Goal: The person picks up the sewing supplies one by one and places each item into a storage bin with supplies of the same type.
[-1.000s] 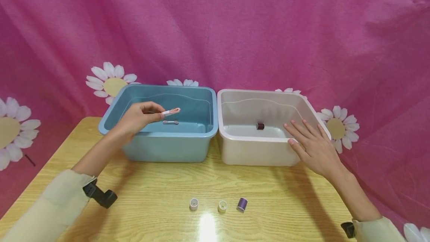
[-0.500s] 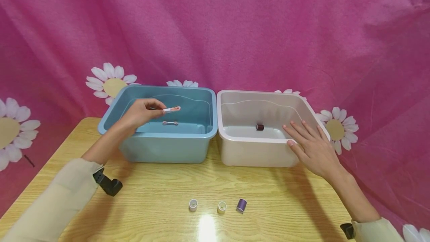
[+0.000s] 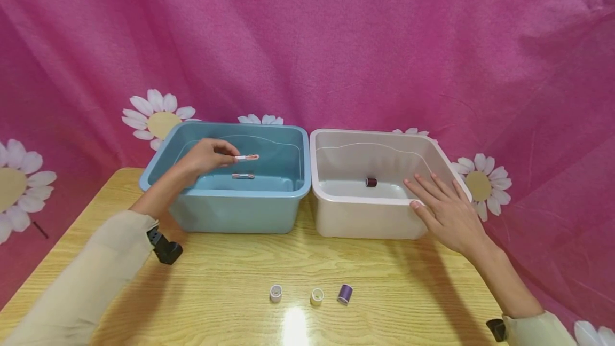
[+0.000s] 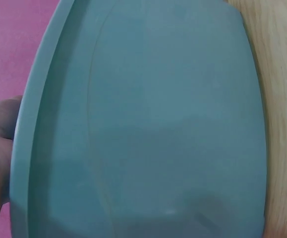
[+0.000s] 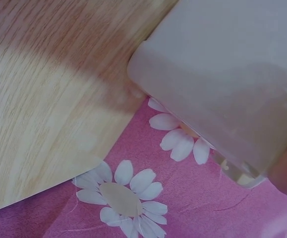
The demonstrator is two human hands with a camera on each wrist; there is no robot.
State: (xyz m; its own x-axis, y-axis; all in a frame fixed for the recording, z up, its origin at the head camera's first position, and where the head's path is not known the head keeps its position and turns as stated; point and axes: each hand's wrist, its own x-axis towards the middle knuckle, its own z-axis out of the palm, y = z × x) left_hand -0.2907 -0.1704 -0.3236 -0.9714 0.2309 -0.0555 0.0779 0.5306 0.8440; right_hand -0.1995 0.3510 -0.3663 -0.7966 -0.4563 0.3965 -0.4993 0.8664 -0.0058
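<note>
My left hand (image 3: 204, 157) is over the blue bin (image 3: 235, 212), pinching a small orange-pink skein of embroidery thread (image 3: 250, 157) by its white paper band. Below it, a second skein (image 3: 243, 176) lies on the bin floor. In the left wrist view the bin's outer wall (image 4: 173, 99) covers most of the hand. My right hand (image 3: 449, 215) spreads its fingers over the right front corner of the pale pink bin (image 3: 375, 220), thumb at the rim. A dark brown thread spool (image 3: 371, 182) lies inside that bin.
On the wooden table (image 3: 216, 266) in front of the bins are a white spool (image 3: 276, 293), a pale yellow spool (image 3: 316, 297) and a purple spool (image 3: 345, 294). Behind the bins hangs a magenta cloth (image 3: 307, 41) with daisies. The bins stand side by side.
My left hand has shifted slightly forward and right over the blue bin, still holding the skein, which now points more level. The right hand stays where it was.
</note>
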